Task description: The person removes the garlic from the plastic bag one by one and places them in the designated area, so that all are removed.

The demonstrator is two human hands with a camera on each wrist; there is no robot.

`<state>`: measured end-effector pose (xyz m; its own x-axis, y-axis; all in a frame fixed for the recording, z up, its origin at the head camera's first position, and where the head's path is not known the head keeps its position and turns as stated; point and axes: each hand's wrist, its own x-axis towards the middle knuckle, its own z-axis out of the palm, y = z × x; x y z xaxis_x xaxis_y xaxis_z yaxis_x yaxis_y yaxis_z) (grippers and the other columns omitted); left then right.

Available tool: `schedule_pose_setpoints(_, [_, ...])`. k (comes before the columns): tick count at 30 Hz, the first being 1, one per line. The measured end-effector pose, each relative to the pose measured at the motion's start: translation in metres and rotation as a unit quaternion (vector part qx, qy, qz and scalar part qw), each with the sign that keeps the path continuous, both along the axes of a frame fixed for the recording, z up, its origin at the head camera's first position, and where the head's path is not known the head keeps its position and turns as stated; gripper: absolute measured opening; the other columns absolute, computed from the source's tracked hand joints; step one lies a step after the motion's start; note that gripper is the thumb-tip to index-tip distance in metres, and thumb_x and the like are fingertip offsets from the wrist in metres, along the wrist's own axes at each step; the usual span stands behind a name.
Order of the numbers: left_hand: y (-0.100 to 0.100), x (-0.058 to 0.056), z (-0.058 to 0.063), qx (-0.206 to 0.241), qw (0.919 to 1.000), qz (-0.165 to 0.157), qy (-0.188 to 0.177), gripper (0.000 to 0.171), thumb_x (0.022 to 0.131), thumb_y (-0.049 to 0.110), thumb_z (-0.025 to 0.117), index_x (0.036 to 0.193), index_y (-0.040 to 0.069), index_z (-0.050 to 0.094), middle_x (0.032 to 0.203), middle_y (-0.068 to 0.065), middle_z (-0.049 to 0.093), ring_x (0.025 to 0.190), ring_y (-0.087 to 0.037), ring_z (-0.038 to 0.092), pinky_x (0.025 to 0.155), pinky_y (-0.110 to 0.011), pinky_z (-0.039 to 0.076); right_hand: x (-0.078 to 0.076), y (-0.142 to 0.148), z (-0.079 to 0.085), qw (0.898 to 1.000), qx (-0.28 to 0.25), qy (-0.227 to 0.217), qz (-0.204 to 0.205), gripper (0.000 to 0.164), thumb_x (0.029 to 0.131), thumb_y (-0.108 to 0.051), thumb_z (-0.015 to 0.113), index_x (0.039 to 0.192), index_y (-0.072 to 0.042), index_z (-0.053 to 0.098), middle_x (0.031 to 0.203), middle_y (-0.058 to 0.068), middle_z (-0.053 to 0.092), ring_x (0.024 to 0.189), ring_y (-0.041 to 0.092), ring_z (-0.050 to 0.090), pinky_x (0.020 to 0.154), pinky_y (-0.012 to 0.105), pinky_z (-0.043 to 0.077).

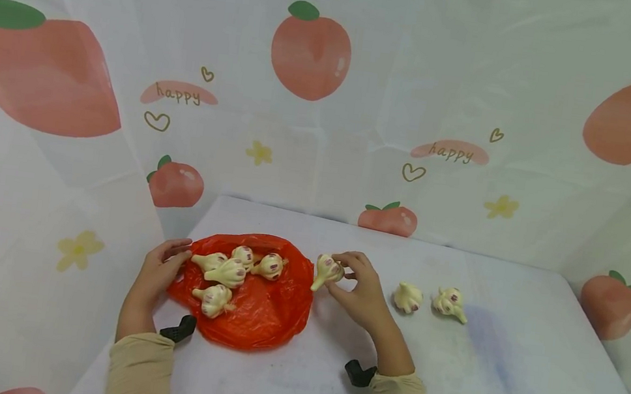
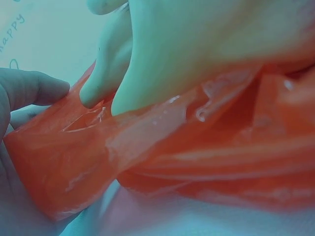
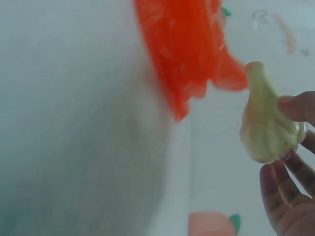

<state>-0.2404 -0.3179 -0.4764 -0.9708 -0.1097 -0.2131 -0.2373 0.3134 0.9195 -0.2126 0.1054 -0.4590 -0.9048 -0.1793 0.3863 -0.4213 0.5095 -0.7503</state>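
A red plastic bag (image 1: 271,313) lies spread open on the table with several garlic bulbs (image 1: 226,272) inside. My left hand (image 1: 160,270) holds the bag's left rim; in the left wrist view the red film (image 2: 59,172) lies between fingers and palm, with pale bulbs (image 2: 162,54) close above it. Just beyond the bag's right rim, my right hand (image 1: 361,291) pinches one garlic bulb (image 1: 327,271) between thumb and fingers. The right wrist view shows that same garlic bulb (image 3: 268,123) raised, its stem pointing up, the thumb (image 3: 298,107) on its side.
Two more garlic bulbs, one whitish (image 1: 407,298) and one with a bent stem (image 1: 450,303), lie to the right of my right hand. A bluish stain (image 1: 489,343) marks the white table covering. Peach-printed cloth (image 1: 323,132) hangs behind and at the sides.
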Motion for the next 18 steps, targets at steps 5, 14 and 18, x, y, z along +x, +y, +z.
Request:
schedule_pose_setpoints(5, [0.0, -0.001, 0.0, -0.007, 1.0, -0.003, 0.003, 0.055, 0.112, 0.033, 0.05, 0.162, 0.013, 0.041, 0.166, -0.019, 0.042, 0.149, -0.038, 0.046, 0.087, -0.008, 0.05, 0.003, 0.019, -0.016, 1.0, 0.009, 0.01, -0.015, 0.046, 0.083, -0.002, 0.086, 0.127, -0.006, 0.072, 0.123, 0.008, 0.068, 0.115, 0.026, 0.065, 0.09, 0.051, 0.063])
schedule_pose_setpoints(14, [-0.001, 0.0, -0.001, -0.003, 1.0, 0.0, -0.003, 0.055, 0.112, 0.034, 0.05, 0.163, 0.013, 0.041, 0.166, -0.019, 0.041, 0.149, -0.037, 0.045, 0.098, -0.017, 0.055, 0.006, 0.048, -0.024, 0.998, 0.027, -0.014, -0.055, 0.043, 0.083, -0.003, 0.087, 0.124, -0.005, 0.074, 0.121, 0.011, 0.07, 0.115, 0.028, 0.068, 0.09, 0.047, 0.061])
schedule_pose_setpoints(18, [0.0, 0.0, -0.001, -0.003, 1.0, 0.0, -0.006, 0.056, 0.112, 0.035, 0.05, 0.163, 0.014, 0.041, 0.167, -0.019, 0.041, 0.15, -0.037, 0.045, 0.098, -0.016, 0.055, 0.007, 0.058, -0.018, 0.998, 0.024, -0.022, -0.061, 0.042, 0.083, -0.002, 0.087, 0.124, -0.004, 0.073, 0.122, 0.012, 0.07, 0.115, 0.03, 0.068, 0.09, 0.046, 0.061])
